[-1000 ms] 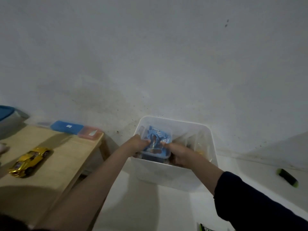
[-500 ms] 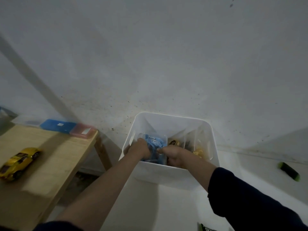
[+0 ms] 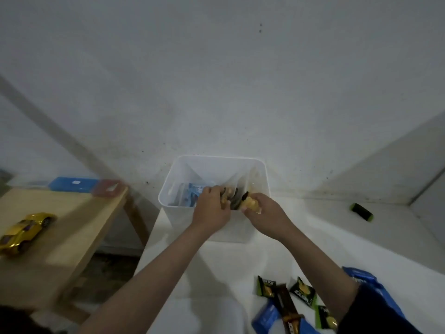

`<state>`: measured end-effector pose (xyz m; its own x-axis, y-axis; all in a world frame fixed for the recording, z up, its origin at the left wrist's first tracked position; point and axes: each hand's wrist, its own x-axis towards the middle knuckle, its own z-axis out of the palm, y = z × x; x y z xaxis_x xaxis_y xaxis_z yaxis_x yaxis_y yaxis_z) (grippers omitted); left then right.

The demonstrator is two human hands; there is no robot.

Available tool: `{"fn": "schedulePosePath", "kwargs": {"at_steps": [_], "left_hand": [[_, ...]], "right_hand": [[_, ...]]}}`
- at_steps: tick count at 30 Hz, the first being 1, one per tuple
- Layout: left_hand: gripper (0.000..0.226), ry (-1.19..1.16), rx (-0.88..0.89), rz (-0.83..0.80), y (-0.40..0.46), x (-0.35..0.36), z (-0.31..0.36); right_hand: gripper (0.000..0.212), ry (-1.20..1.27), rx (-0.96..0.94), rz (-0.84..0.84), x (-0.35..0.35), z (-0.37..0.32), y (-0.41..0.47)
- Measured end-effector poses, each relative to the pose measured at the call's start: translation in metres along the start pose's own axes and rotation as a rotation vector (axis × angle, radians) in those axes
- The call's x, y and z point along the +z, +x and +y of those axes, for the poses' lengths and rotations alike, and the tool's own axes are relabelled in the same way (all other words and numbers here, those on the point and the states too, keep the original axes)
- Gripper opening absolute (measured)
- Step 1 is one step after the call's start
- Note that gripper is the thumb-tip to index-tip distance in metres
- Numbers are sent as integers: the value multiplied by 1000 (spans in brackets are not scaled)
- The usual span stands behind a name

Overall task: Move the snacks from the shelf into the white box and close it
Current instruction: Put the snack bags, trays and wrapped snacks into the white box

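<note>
The white box (image 3: 218, 162) stands open against the wall on a white surface (image 3: 349, 242). Blue snack packets (image 3: 190, 192) lie in its left half. My left hand (image 3: 212, 208) reaches over the front rim and grips dark and yellow snack packets (image 3: 232, 197) inside. My right hand (image 3: 267, 212) pinches a yellow-and-black snack (image 3: 250, 202) at the rim. Several loose snacks lie near me: green packets (image 3: 302, 294), a brown bar (image 3: 287, 307) and blue packets (image 3: 266, 319).
A wooden table (image 3: 60, 239) on the left holds a yellow toy car (image 3: 25, 231), a blue case (image 3: 72, 184) and a red case (image 3: 109, 188). A green-and-black object (image 3: 361, 211) lies at the right by the wall.
The clear tub of blue snacks has gone down into the box's left side. Both hands let it go and shifted right onto dark and yellow packets. The view dropped, showing snacks near me.
</note>
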<state>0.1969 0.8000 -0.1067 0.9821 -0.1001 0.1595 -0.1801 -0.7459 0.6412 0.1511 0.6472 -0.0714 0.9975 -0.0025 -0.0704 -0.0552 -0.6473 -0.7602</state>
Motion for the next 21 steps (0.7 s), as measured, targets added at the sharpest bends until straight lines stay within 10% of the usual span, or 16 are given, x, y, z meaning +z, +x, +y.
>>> {"fn": "schedulePosePath", "kwargs": {"at_steps": [7, 15, 21], "left_hand": [[47, -38, 149, -129, -118, 73, 41], [152, 429, 74, -845, -216, 152, 23], [159, 584, 220, -1000, -244, 177, 14]], "right_hand": [[63, -101, 204, 38, -10, 107, -119], [122, -361, 508, -53, 10, 223, -254], [138, -471, 610, -62, 28, 270, -325]]}}
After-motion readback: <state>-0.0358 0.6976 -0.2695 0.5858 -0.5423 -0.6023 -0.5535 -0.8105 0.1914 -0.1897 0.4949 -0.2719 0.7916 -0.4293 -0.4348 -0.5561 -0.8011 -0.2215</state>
